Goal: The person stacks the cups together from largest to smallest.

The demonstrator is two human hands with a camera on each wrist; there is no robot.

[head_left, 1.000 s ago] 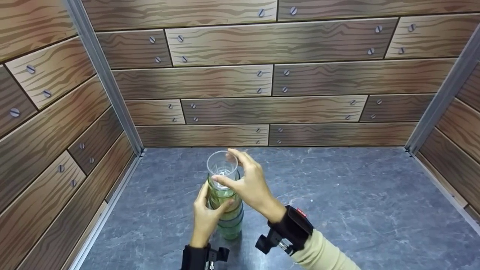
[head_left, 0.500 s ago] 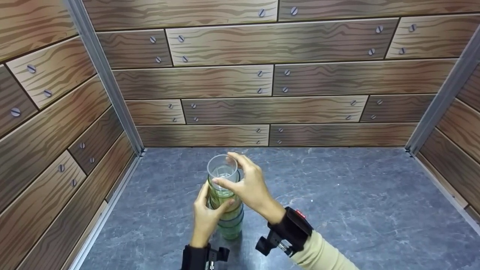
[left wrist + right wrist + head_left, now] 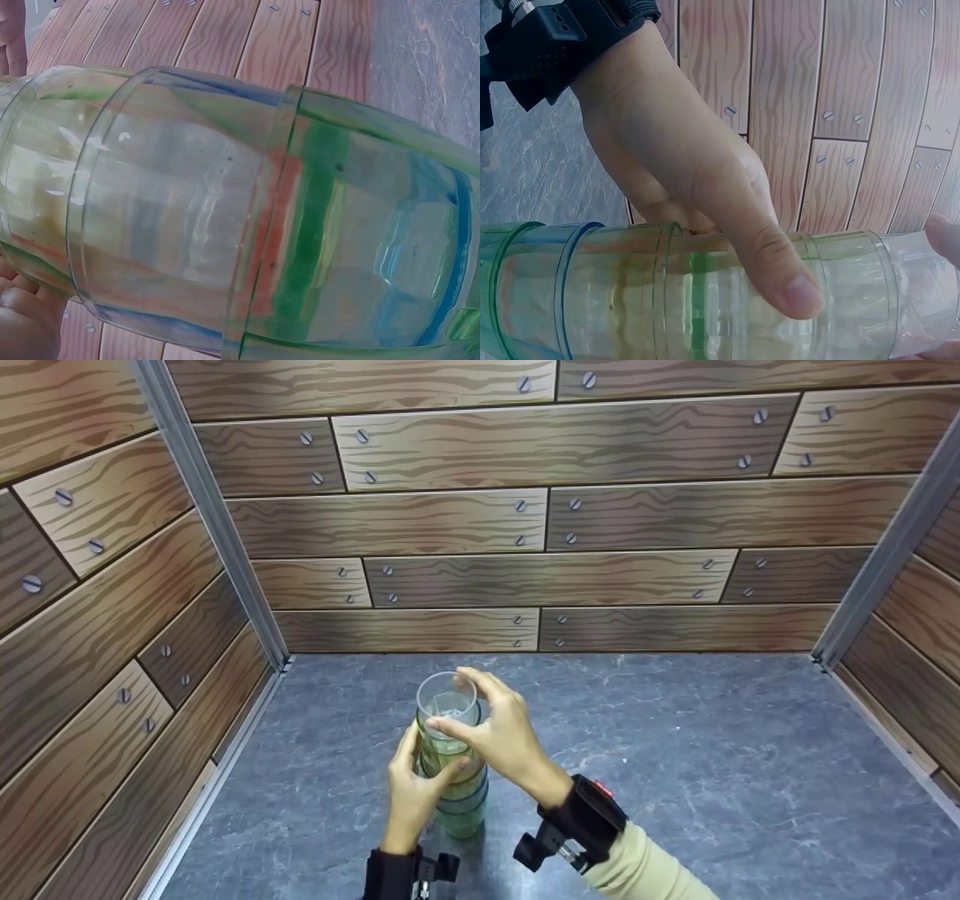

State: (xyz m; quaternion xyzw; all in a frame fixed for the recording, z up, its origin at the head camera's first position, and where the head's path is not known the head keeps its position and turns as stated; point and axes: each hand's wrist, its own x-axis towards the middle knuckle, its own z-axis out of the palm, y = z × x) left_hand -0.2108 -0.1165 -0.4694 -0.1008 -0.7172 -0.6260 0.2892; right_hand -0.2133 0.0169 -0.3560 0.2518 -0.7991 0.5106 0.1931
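A tall stack of nested see-through cups [image 3: 461, 810] stands upright on the grey surface, tinted green, yellowish and blue. My left hand [image 3: 414, 791] grips the stack around its upper part, thumb on the near side and fingers on the far left. At the top, a colourless clear cup [image 3: 442, 694] sits partly inside the green-tinted cup below. My right hand [image 3: 504, 727] holds this clear cup by its rim, between thumb and fingers. The right wrist view shows the left hand [image 3: 705, 172] across the stack, with right fingertips [image 3: 943, 238] at the image's edge.
A grey marbled surface [image 3: 675, 750] spreads around the stack. Wood-plank-patterned walls [image 3: 480, 525] stand at the back and both sides, with metal corner posts [image 3: 206, 502]. Black camera straps [image 3: 581, 810] sit on both wrists.
The right hand and the clear cup have sunk slightly, so the cup sits a little deeper in the stack. The left hand's hold stays the same.
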